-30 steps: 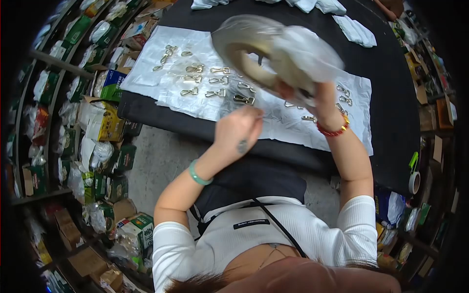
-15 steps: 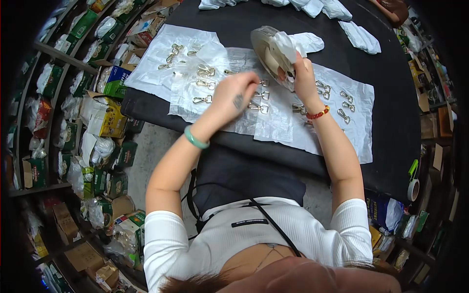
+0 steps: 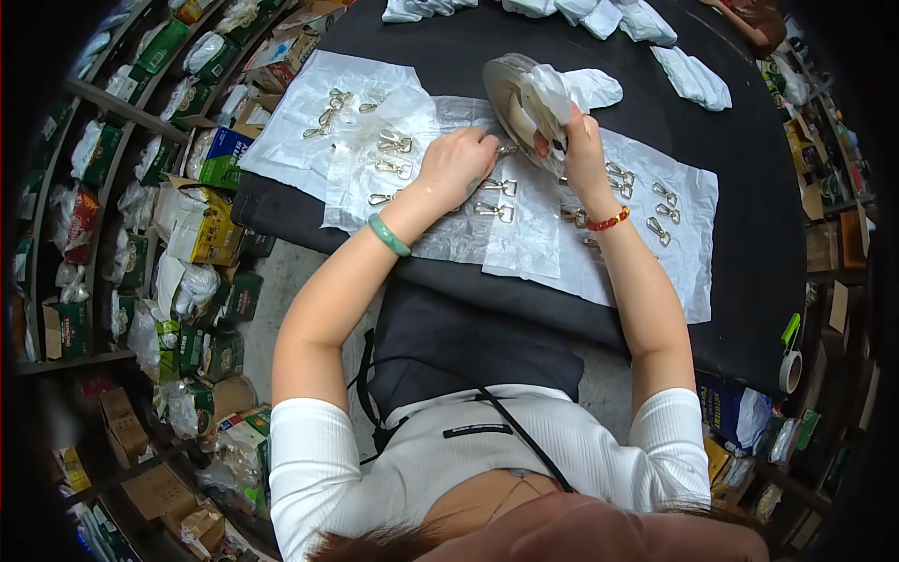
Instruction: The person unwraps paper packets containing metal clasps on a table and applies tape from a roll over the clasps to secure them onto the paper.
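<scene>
My right hand point(image 3: 582, 155) grips a wide roll of clear tape point(image 3: 503, 82), tilted above the plastic sheets. White crumpled material point(image 3: 552, 86) shows beside the roll at my fingers. The fingers of my left hand point(image 3: 457, 165) are pinched together at a metal snap hook point(image 3: 508, 150), just left of the roll's lower edge. Part of that hook is hidden by the fingertips. More snap hooks lie in groups on the clear plastic sheets point(image 3: 529, 253), including a gold-toned hook point(image 3: 493, 212) below my left hand and another hook point(image 3: 658, 230) right of my right wrist.
A black-covered table point(image 3: 749, 234) carries several white wrapped bundles point(image 3: 691, 77) along its far side. A second tape roll point(image 3: 791, 371) and a green-handled tool point(image 3: 791, 330) are at the right edge. Shelves of boxes point(image 3: 211, 225) flank both sides. Another person's arm point(image 3: 749, 26) shows at top right.
My left hand has turned palm-down and its fingertips have come to the snap hook, which has shifted slightly away from me. The right hand and tape roll stay nearly in place.
</scene>
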`<state>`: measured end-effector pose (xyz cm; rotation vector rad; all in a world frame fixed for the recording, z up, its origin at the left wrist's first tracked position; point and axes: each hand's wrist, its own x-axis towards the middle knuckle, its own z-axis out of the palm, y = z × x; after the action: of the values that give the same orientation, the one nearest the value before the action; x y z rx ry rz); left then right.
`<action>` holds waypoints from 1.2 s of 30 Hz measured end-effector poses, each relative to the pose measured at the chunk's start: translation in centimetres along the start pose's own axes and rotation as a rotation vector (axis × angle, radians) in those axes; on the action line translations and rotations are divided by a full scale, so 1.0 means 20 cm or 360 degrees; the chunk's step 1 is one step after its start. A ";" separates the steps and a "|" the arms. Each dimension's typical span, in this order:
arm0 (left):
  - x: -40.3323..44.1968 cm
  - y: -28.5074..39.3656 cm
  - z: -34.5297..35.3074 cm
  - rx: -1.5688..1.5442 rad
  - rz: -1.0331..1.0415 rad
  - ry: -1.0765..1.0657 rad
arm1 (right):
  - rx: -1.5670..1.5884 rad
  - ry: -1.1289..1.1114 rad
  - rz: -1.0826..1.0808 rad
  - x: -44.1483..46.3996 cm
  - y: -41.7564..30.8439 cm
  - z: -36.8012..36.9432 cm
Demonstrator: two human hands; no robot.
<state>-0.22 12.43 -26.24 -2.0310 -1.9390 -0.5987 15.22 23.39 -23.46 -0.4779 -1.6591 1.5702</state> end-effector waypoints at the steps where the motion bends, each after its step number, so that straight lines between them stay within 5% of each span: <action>1: -0.01 -0.01 0.00 -0.0106 -0.0042 0.0010 | -0.0061 -0.0022 -0.0022 -0.01 -0.01 0.00; 4: 0.00 -0.03 -0.01 -0.0320 -0.0115 0.0028 | -0.0183 -0.0057 -0.0071 -0.03 -0.06 0.02; 9: -0.02 -0.04 0.01 -0.0399 -0.0195 -0.0057 | 0.0289 -0.0031 -0.0248 -0.04 -0.11 0.12; 16: -0.04 -0.03 -0.01 -0.0449 -0.0371 -0.0174 | -0.0167 -0.0196 -0.0121 -0.04 0.01 0.16; 29: -0.13 0.03 -0.12 -0.0624 -0.0113 -0.0286 | 0.0088 -0.0006 0.0020 -0.04 0.04 0.11; 36: -0.20 0.05 -0.15 -0.0721 -0.0421 -0.0316 | 0.0253 -0.0052 -0.0067 -0.22 -0.18 0.15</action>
<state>0.35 7.44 -25.40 -2.1681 -2.3893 -1.0118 16.50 17.58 -21.03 -0.3336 -1.5433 1.6710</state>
